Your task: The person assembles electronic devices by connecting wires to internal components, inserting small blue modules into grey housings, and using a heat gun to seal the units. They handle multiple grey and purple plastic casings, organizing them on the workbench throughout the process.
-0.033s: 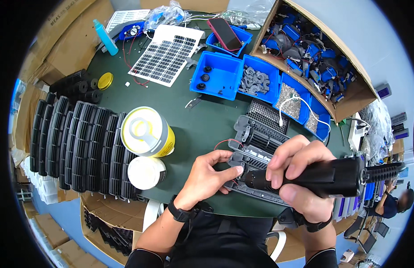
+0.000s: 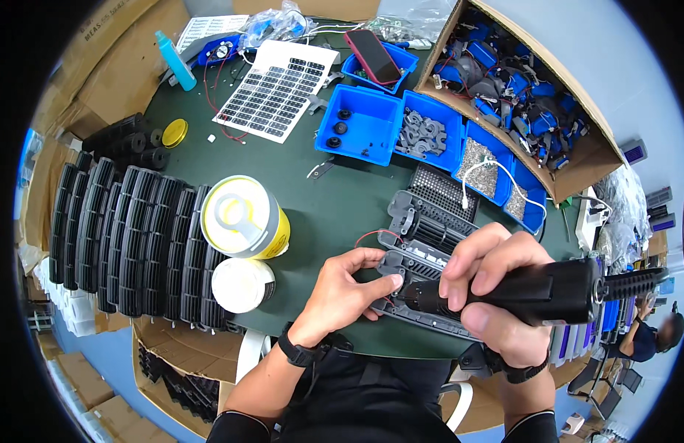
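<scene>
My right hand [image 2: 497, 292] is wrapped round a black electric screwdriver [image 2: 545, 289], held nearly level. The screwdriver's front end points left at a grey plastic housing [image 2: 423, 319] near the table's front edge; its very tip is hard to make out. My left hand [image 2: 342, 292] grips the left end of that housing, thumb on top and fingers behind and under it. Just beyond lies another grey housing [image 2: 402, 210] with a black ribbed roller [image 2: 441, 230] in it. A thin red wire [image 2: 368, 235] loops out beside the housings.
Blue bins [image 2: 360, 122] hold small grey parts and screws. A carton [image 2: 578, 159] of blue-and-grey motor parts stands back right. Black rollers [image 2: 139, 244] line the left, beside a yellow-and-white tub [image 2: 242, 218] and a white jar [image 2: 241, 285]. A label sheet [image 2: 275, 92] lies behind.
</scene>
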Tool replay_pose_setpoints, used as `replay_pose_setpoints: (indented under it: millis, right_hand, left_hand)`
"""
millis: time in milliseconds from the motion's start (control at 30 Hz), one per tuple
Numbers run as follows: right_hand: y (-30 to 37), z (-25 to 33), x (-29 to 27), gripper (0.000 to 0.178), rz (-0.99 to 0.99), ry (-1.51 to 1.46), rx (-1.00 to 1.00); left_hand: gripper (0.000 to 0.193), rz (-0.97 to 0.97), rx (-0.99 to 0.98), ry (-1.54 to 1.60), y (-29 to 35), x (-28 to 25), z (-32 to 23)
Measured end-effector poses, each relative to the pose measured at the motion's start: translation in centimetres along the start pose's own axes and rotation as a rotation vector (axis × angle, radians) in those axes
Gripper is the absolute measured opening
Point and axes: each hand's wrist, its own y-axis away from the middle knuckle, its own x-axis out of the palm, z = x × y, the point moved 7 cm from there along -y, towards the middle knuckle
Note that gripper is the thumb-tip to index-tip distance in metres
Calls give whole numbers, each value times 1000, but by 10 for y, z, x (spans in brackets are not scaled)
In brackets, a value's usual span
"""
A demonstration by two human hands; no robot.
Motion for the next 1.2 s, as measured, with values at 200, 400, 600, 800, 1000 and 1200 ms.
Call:
replay_pose_setpoints:
  millis: [200,400,600,800,1000,1200]
  right_hand:
    - [-2,-9,-1,24,7,-8,13]
    - [-5,-19,0,21,1,-10,66]
    - [-5,-14,10,21,74,100,52]
    - [-6,-14,16,20,155,159,44]
    - [-12,-6,33,17,385,255,-8]
    - [-7,36,16,20,274,78,-138]
  left_hand:
    - [56,12,9,42,-1,1,1]
    - [55,17,20,40,-2,0,2]
    - [55,14,34,35,-1,-1,2]
    - [56,21,46,19,-1,-1,3]
    - [58,33,112,13,-4,-3,10]
    - [53,47,78,6,-2,3,4]
